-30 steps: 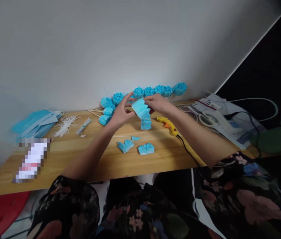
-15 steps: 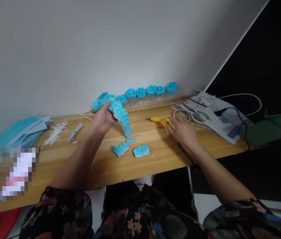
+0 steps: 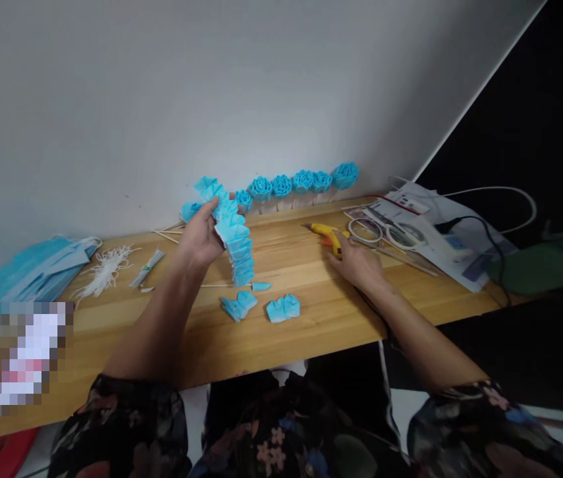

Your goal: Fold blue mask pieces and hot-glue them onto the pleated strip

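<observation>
My left hand (image 3: 200,234) is raised over the wooden table (image 3: 311,318), closed on the top of a pleated blue strip (image 3: 234,239) that hangs down toward the tabletop. My right hand (image 3: 356,260) is wrapped round the handle of a yellow glue gun (image 3: 325,232) lying on the table; its black cord runs back under my wrist. Below the strip lie a thin skewer with a blue tip (image 3: 260,286) and two small folded blue pieces (image 3: 283,308), (image 3: 238,306).
A row of finished blue roses (image 3: 301,182) stands along the wall. At the left lie a stack of blue face masks (image 3: 37,269), white ear loops (image 3: 105,267) and a strip bundle (image 3: 148,267). Tape rings (image 3: 366,231), papers (image 3: 435,239) and cables lie at the right.
My right hand let go of the pleated strip, moved right and took hold of the glue gun. My left hand kept the strip, which now hangs straight down from it.
</observation>
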Demonstrator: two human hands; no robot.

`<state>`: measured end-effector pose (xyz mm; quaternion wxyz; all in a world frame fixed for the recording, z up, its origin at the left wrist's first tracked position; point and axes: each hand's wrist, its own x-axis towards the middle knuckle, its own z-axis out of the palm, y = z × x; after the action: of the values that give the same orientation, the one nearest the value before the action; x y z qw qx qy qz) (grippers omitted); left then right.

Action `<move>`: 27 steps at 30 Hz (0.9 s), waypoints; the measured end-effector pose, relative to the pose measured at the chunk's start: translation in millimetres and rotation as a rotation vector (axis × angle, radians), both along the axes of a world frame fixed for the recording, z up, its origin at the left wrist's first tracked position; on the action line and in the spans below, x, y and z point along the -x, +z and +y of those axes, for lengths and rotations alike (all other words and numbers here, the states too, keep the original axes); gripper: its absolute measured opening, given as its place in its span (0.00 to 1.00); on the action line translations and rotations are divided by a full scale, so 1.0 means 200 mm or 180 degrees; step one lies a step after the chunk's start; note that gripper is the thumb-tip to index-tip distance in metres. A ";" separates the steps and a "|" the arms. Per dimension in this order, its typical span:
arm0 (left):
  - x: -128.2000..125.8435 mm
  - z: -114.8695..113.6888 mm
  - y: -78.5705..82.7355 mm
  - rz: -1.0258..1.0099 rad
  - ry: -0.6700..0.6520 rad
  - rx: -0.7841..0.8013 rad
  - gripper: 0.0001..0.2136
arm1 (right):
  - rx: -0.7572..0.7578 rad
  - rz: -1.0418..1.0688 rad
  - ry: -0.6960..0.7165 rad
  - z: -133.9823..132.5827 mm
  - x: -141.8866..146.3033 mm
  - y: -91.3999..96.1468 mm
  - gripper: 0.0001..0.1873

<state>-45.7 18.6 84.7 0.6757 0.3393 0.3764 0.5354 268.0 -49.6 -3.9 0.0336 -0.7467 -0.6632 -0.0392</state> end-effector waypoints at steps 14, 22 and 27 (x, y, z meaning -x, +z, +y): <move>-0.11 -0.15 0.00 0.0429 -0.0695 -0.0449 0.25 | -0.0367 0.3222 0.2035 0.22 0.39 0.61 0.34; -0.08 -0.15 -0.01 0.0882 -0.0662 -0.1018 0.26 | -0.0854 0.3765 0.2052 0.30 0.66 0.67 0.23; -0.01 -0.09 0.04 0.1332 -0.0421 -0.1570 0.30 | -0.0775 0.3767 0.2106 0.35 0.67 0.75 0.21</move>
<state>-43.7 -0.1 92.5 0.5145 0.6191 0.3432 0.4840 133.3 20.0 145.2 0.4840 -0.3916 -0.7172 0.3132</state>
